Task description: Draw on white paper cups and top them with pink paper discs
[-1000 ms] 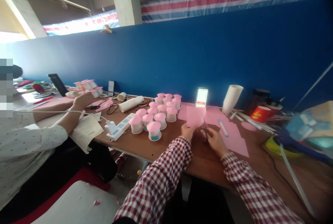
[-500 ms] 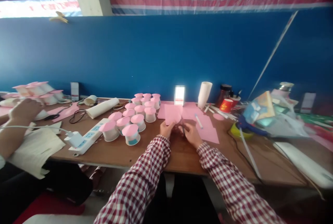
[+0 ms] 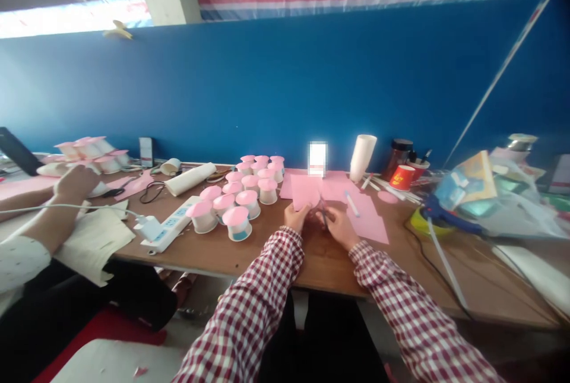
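Note:
My left hand point(image 3: 295, 218) is closed on the lower edge of a piece of pink paper point(image 3: 305, 193), held up over the brown table. Just right of it, my right hand point(image 3: 336, 225) grips scissors point(image 3: 323, 212), whose blades point up beside the paper's right edge. More pink sheets point(image 3: 371, 224) lie behind and to the right, with a white marker point(image 3: 352, 203) on top. A small pink disc point(image 3: 387, 196) rests farther right. To the left stand several white cups point(image 3: 239, 231) topped with pink discs.
Left of the cups are a power strip point(image 3: 171, 230), a paper roll point(image 3: 190, 179) and another person's hand point(image 3: 76, 186). Cup stack point(image 3: 363, 157), red cup point(image 3: 402, 177), yellow tape dispenser or bowl point(image 3: 421, 221) and plastic bag point(image 3: 512, 205) stand right.
The camera view has shifted left, so the table's things appear farther right. Both hands stay at the paper, and the scissors now show more clearly beside its edge.

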Demonstrator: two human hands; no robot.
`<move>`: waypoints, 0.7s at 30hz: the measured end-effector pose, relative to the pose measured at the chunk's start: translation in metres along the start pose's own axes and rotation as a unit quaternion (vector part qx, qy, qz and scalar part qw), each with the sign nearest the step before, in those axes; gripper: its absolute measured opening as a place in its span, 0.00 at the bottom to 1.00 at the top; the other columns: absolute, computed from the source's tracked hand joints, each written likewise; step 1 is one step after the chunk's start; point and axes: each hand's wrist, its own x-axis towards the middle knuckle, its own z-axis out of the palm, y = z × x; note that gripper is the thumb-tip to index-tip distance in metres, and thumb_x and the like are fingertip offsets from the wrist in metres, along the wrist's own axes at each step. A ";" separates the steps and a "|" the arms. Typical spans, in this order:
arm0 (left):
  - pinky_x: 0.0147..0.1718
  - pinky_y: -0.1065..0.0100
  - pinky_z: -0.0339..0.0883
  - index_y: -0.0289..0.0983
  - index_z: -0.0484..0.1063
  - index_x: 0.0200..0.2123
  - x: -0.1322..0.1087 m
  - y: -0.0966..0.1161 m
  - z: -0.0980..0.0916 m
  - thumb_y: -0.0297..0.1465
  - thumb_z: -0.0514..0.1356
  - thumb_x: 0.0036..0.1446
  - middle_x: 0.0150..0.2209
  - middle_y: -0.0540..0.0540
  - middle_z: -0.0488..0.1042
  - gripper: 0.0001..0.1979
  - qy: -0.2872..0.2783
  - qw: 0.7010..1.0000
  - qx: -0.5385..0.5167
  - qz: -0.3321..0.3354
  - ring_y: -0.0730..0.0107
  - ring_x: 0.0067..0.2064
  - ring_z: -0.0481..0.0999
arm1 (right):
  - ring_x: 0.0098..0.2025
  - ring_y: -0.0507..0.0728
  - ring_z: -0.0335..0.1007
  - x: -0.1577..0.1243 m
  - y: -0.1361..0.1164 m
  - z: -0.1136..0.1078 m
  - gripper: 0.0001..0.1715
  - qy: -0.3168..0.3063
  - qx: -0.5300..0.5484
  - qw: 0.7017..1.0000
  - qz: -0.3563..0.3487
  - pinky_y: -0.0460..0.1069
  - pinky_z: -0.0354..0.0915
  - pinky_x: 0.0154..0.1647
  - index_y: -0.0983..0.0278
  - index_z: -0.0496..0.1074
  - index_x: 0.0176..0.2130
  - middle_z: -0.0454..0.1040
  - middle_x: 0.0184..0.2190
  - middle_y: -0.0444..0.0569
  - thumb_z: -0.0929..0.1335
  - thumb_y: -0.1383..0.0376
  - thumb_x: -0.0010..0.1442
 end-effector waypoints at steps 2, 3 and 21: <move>0.20 0.73 0.67 0.29 0.74 0.28 0.000 0.000 0.000 0.35 0.72 0.35 0.20 0.48 0.73 0.18 0.001 1.000 0.002 0.003 0.76 0.21 0.71 | 0.28 0.58 0.73 -0.001 -0.002 0.000 0.26 0.002 -0.006 1.000 0.000 0.50 0.70 0.28 0.68 0.75 0.40 0.76 0.25 0.50 0.69 0.49 0.52; 0.20 0.73 0.67 0.28 0.74 0.28 0.001 -0.001 0.000 0.35 0.72 0.35 0.20 0.47 0.73 0.18 0.001 1.000 0.003 0.004 0.76 0.20 0.71 | 0.27 0.58 0.73 -0.001 -0.003 0.000 0.26 0.004 -0.015 1.000 0.002 0.50 0.70 0.27 0.68 0.75 0.40 0.76 0.25 0.49 0.69 0.49 0.52; 0.22 0.72 0.68 0.28 0.75 0.30 0.000 -0.004 -0.003 0.35 0.70 0.37 0.23 0.46 0.74 0.18 -0.003 1.000 0.003 0.015 0.75 0.22 0.71 | 0.26 0.56 0.71 -0.002 -0.005 -0.001 0.30 -0.003 -0.021 1.000 0.021 0.50 0.70 0.27 0.69 0.74 0.42 0.76 0.27 0.50 0.69 0.46 0.52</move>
